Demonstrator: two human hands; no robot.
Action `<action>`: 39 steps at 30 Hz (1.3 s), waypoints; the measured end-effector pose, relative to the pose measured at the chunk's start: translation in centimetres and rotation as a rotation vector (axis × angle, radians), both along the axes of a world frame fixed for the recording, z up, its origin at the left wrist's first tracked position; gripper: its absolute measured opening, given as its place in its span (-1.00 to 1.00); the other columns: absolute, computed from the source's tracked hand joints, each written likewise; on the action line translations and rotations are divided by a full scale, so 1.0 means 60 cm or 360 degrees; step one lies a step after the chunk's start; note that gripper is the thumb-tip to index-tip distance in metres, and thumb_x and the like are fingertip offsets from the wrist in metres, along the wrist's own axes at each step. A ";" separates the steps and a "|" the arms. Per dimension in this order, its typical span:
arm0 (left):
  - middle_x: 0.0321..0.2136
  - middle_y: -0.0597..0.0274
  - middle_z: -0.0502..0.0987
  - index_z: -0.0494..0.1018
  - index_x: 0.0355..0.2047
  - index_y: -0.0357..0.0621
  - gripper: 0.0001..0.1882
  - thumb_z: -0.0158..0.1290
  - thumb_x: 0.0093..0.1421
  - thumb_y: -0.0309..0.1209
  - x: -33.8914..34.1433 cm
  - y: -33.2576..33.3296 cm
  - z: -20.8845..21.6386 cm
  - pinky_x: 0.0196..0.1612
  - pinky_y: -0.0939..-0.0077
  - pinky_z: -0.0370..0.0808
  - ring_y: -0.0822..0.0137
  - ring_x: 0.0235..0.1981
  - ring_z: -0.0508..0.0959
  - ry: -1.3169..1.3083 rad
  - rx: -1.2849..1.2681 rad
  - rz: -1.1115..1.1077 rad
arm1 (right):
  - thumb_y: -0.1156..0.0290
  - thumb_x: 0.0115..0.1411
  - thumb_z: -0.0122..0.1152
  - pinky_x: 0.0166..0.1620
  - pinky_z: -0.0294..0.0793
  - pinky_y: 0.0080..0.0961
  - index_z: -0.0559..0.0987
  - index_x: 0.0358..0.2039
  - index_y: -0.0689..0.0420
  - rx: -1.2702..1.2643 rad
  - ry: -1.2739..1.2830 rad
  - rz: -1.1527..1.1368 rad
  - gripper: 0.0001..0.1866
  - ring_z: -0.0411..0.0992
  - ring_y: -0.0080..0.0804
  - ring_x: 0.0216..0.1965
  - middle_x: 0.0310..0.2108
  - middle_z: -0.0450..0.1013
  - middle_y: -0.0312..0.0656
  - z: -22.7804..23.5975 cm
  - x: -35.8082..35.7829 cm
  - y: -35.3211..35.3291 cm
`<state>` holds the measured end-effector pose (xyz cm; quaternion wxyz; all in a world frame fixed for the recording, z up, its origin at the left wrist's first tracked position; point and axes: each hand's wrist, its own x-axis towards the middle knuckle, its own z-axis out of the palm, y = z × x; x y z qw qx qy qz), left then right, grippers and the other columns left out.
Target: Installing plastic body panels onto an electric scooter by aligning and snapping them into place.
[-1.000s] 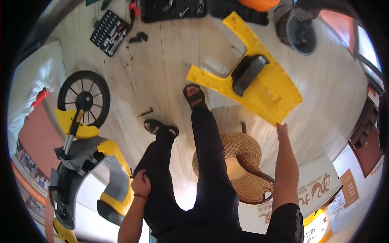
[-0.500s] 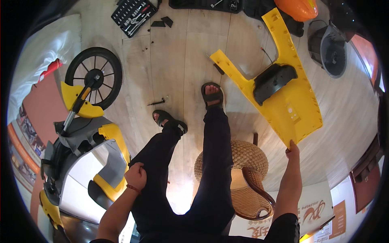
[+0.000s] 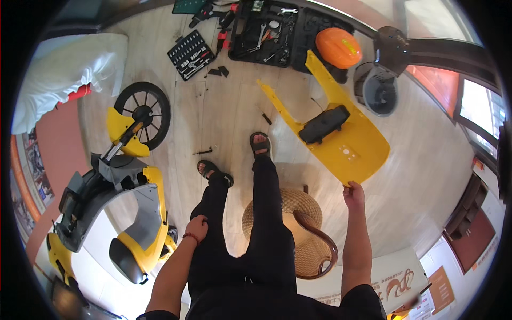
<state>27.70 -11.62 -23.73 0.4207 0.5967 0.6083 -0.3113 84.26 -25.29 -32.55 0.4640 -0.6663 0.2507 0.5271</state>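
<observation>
My right hand (image 3: 354, 195) grips the near edge of a yellow plastic body panel (image 3: 349, 160). Two long prongs stretch from the panel toward the tool cases, and a black moulded part (image 3: 324, 124) sits across its middle. My left hand (image 3: 197, 228) lies on my left thigh with its fingers curled in, and I see nothing in it. To my left stands a yellow and grey scooter (image 3: 152, 208) with a black spoked front wheel (image 3: 142, 114).
An open socket set (image 3: 191, 55), a larger black tool case (image 3: 264, 37) and an orange helmet (image 3: 338, 48) lie at the far side. A grey bucket (image 3: 380, 93) stands far right. Beside my right leg is a wicker chair (image 3: 309, 256). Small dark pieces lie on the floor.
My view has lifted, bringing more of the far tools and window in. The yellow panel has shifted left in view and looks smaller, still in my right hand. My left hand stays on my thigh.
</observation>
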 end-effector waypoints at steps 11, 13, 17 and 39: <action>-0.20 -0.06 0.45 0.37 -0.14 -0.22 -0.65 -0.02 0.02 -0.43 0.200 0.124 0.180 -0.04 0.27 0.36 0.01 -0.13 0.44 -0.0850 0.0399 0.0129 | 0.53 0.01 -0.03 -0.75 0.14 -0.75 0.37 -0.42 0.23 -0.0201 -0.0178 0.0112 -0.91 0.19 -0.57 -0.77 -0.65 0.35 -0.10 0.454 -0.107 0.147; -0.10 -0.05 0.40 0.32 -0.04 -0.22 -0.54 0.04 -0.01 -0.41 0.272 0.148 0.245 0.03 0.29 0.29 0.04 -0.04 0.37 -0.1164 0.0538 -0.0077 | 0.55 -0.01 -0.01 -0.74 0.18 -0.70 0.38 -0.43 0.26 -0.0145 -0.0200 0.0180 -0.91 0.22 -0.53 -0.77 -0.64 0.36 -0.09 0.502 -0.147 0.155; -0.02 -0.01 0.35 0.28 0.02 -0.17 -0.42 0.13 -0.05 -0.35 0.371 0.170 0.340 0.09 0.27 0.23 0.05 0.04 0.31 -0.1439 0.0596 -0.0416 | 0.55 0.00 0.00 -0.73 0.19 -0.67 0.40 -0.45 0.27 -0.0022 -0.0205 0.0132 -0.92 0.23 -0.50 -0.78 -0.66 0.36 -0.10 0.562 -0.226 0.194; -0.48 0.04 0.49 0.43 -0.36 -0.17 -0.86 -0.01 0.02 -0.48 0.182 0.153 0.437 -0.36 0.24 0.43 0.02 -0.41 0.50 -0.1305 0.0863 -0.0480 | 0.45 0.07 0.00 -0.66 0.26 -0.62 0.43 -0.33 0.31 0.0289 0.0059 0.1114 -0.80 0.29 -0.49 -0.75 -0.64 0.42 -0.13 0.674 -0.407 0.323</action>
